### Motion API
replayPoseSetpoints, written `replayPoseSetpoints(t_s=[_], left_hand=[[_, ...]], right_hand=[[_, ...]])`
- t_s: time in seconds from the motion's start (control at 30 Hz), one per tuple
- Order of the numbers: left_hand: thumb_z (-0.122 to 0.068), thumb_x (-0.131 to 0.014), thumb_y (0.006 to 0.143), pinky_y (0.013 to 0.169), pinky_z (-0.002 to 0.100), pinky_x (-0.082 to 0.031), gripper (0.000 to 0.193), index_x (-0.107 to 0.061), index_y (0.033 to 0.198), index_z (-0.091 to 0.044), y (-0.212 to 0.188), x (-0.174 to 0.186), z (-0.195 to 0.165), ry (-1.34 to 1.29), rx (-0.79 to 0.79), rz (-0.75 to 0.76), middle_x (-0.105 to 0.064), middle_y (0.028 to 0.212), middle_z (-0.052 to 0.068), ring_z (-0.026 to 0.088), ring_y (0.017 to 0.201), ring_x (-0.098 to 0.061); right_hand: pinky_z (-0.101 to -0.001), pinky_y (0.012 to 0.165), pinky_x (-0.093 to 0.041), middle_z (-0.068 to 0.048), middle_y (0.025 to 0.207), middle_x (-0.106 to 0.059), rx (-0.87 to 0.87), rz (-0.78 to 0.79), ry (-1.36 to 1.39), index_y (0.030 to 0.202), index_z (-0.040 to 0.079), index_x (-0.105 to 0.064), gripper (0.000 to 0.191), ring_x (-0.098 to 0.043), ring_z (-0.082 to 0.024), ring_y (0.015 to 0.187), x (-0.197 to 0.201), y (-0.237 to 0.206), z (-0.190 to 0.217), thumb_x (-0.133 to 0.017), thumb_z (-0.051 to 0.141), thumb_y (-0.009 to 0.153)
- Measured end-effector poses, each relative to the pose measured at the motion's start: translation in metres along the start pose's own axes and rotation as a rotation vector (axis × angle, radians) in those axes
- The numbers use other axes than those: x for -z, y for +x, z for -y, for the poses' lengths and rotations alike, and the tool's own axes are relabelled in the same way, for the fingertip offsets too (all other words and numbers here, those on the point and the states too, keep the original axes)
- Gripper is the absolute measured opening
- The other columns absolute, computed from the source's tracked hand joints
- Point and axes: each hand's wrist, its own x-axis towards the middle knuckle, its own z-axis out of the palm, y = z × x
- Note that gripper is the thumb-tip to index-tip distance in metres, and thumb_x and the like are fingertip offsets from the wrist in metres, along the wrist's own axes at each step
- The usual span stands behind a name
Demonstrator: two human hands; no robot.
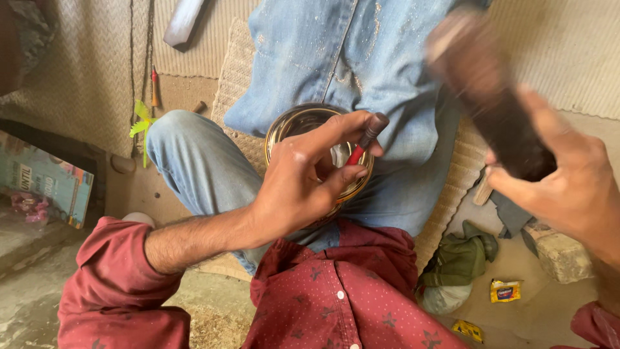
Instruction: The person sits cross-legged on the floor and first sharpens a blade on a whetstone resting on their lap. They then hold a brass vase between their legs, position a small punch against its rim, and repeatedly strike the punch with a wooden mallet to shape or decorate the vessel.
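Right hand grips a blurred mallet; left hand pinches a punch over the bowl.

One flat printed board or box, teal with a brown edge, is propped at the left edge of the floor. Two small sachets are laid on the floor at lower right: one yellow with a red-blue panel, one yellow.

Left hand pinching punch over bowl
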Motion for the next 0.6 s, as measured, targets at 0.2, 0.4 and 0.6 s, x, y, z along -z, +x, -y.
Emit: replayPoseSetpoints(t_s=[0.2,0.4,0.6], left_hand=[[0.015,-0.065,0.096,0.081,0.022,-0.062,0.060,-0.051,0.150,-0.008,-0.009,0.004,0.008,-0.059,-0.208,0.082,-0.070,0.138,0.008,0.015,0.125,-0.072],[0.008,-0.071,0.092,0.071,0.026,-0.063,0.059,-0.056,0.146,-0.011,-0.004,0.011,0.008,0.063,-0.208,0.203,-0.072,0.135,0.004,0.017,0.117,-0.077],[-0.005,-0.080,0.087,0.090,0.038,-0.060,0.062,-0.056,0.144,-0.009,0.007,0.016,0.005,0.171,-0.396,0.311,-0.072,0.136,0.006,0.030,0.119,-0.071]], right_hand=[[-0.0304,0.074,-0.057,-0.014,0.097,-0.070,-0.036,-0.064,-0.054,0.152,0.008,-0.050,0.079,-0.070,-0.017,0.083,-0.010,-0.026,-0.011,-0.079,0.000,0.079],[-0.0345,0.079,-0.055,-0.017,0.103,-0.071,0.077,-0.203,-0.145,0.154,0.008,-0.047,0.084,-0.070,-0.020,0.085,-0.052,-0.077,-0.036,-0.080,0.003,0.077],[-0.0306,0.078,-0.056,-0.014,0.095,-0.064,-0.074,-0.327,0.160,0.135,0.001,-0.052,0.053,-0.063,-0.016,0.081,-0.083,-0.112,-0.026,-0.080,0.000,0.091]])
